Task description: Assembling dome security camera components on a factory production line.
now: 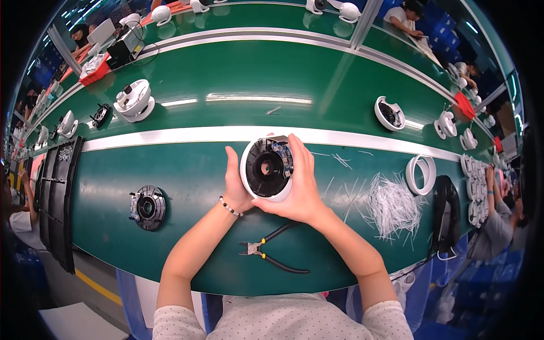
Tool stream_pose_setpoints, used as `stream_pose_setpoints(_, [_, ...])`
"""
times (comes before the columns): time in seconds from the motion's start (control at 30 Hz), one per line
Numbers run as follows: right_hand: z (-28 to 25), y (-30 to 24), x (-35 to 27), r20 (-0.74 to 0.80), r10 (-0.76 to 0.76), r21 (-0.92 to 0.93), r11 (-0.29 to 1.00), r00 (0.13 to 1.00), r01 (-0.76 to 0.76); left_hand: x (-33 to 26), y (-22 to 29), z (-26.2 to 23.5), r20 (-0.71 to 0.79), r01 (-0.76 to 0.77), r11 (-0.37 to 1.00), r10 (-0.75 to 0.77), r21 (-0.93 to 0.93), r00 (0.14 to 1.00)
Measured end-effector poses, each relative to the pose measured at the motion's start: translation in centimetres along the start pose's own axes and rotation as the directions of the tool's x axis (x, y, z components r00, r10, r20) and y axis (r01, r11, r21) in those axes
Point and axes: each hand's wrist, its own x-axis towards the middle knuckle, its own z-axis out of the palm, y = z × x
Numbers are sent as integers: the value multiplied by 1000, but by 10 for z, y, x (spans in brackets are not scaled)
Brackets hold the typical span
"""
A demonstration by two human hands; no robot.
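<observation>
My two hands hold a white round housing above the middle of the green bench. Inside it sits a black ring-shaped part with a round hole, and a small blue circuit board shows at its upper right. My right hand wraps round the housing's right side, thumb along its lower rim. At the left side, my left hand supports it, thumb raised apart from the rim and fingers mostly hidden behind. Diagonal cutters with black and yellow handles lie below my hands, jaws pointing left.
Another black ring part with a board lies left. To the right are a heap of clear thin strips, a white ring and a black pouch-like object. Black trays stand at the left edge. White housings sit on the belt beyond.
</observation>
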Motion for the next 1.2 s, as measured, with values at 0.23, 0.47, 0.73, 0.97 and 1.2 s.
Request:
stream_pose_setpoints(0.23, [-9, -2, 5, 76, -100, -50, 993, 992, 104, -4, 6, -9, 45, 110, 993, -112, 34, 993])
stream_pose_setpoints(0.47, [-6, 5, 4, 56, -164, -33, 986, 985, 166, -7, 6, -12, 43, 101, 994, -103, 49, 994])
stream_pose_setpoints(0.73, [1, 4, -6, -71, -313, -74, 949, 947, 308, -12, 11, 0, -29, 45, 999, -44, 16, 999])
stream_pose_setpoints(0.97, [-20, 30, 5, 152, -684, -272, 665, 713, 696, 4, 8, 0, -224, 94, 996, -90, 10, 970])
stream_pose_setpoints(1.2, [-8, 91, 72, 81, -576, -320, 758, 813, 569, -13, 20, -36, -416, 1, 969, 106, 249, 903])
